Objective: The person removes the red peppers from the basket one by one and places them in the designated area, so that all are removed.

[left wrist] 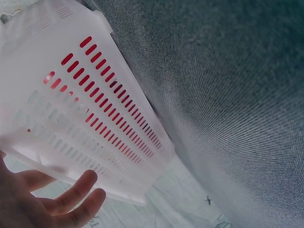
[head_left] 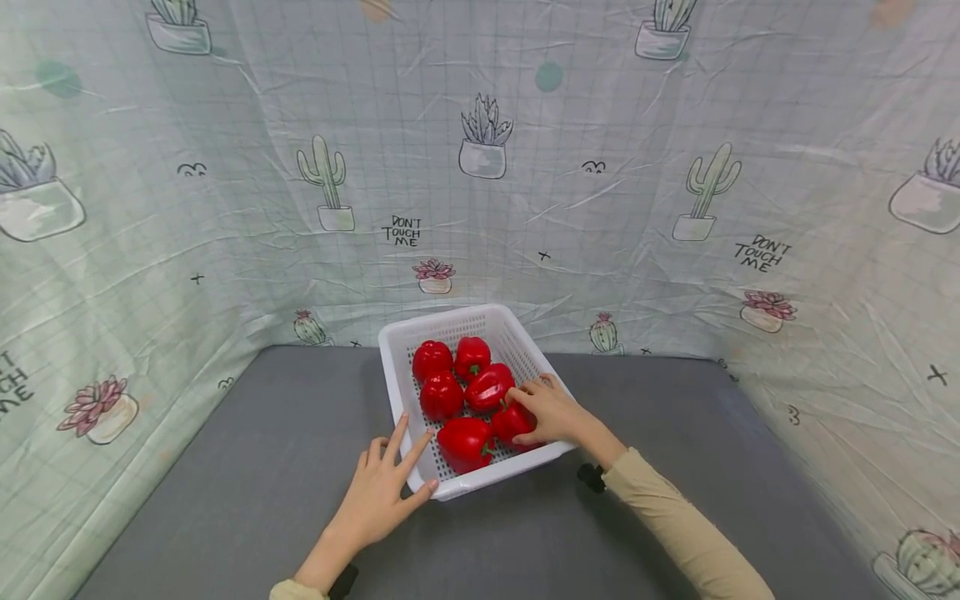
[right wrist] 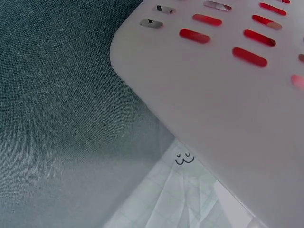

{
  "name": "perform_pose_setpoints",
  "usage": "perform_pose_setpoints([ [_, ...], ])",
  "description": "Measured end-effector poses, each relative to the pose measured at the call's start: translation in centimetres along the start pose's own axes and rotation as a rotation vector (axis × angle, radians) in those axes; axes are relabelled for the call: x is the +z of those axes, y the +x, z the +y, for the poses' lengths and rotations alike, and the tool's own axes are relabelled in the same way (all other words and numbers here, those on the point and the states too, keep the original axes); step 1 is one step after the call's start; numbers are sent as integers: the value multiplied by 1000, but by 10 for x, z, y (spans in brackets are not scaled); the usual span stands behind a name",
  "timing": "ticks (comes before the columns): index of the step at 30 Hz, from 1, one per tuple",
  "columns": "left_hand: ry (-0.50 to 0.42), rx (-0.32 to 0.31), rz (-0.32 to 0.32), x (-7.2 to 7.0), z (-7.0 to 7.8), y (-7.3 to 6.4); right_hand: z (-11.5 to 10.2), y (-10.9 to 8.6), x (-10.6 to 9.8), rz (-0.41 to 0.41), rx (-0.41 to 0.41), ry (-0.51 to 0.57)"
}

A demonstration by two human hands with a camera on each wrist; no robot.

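A white slotted plastic basket (head_left: 491,481) holds several glossy red bell peppers, such as one at its front left (head_left: 465,444). Inside the front right corner my right hand (head_left: 549,408) holds a bell pepper (head_left: 511,422), thumb on its near side and fingers over the far side. My left hand (head_left: 378,492) is at the basket's front left corner, its fingers spread over the rim; in the left wrist view some fingers (left wrist: 76,199) show beside the basket wall (left wrist: 137,175). In the right wrist view the basket wall (right wrist: 190,90) hides my right hand.
The basket stands on a dark grey cloth-covered table (head_left: 285,442). A pale curtain (head_left: 480,233) printed with cacti and potted plants surrounds the table at the back and sides.
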State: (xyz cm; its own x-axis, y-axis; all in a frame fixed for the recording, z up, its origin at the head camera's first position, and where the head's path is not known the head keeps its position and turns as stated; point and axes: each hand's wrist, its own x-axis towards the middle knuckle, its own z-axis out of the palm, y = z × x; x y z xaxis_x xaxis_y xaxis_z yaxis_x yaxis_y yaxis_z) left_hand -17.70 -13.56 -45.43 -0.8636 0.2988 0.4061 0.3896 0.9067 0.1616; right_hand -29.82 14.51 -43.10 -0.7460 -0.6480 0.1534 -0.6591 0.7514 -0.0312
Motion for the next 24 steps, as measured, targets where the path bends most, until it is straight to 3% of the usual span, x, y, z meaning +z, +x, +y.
perform_pose_setpoints([
  [8,-20,3,-16,0,-1,0,1,-1,-8,43,-57,-49],
  [14,-10,6,-12,-1,0,1,-1,-6,-16,62,-47,-73],
  [24,-19,-3,-21,-2,-1,-1,-5,-21,-22,186,-35,-40],
])
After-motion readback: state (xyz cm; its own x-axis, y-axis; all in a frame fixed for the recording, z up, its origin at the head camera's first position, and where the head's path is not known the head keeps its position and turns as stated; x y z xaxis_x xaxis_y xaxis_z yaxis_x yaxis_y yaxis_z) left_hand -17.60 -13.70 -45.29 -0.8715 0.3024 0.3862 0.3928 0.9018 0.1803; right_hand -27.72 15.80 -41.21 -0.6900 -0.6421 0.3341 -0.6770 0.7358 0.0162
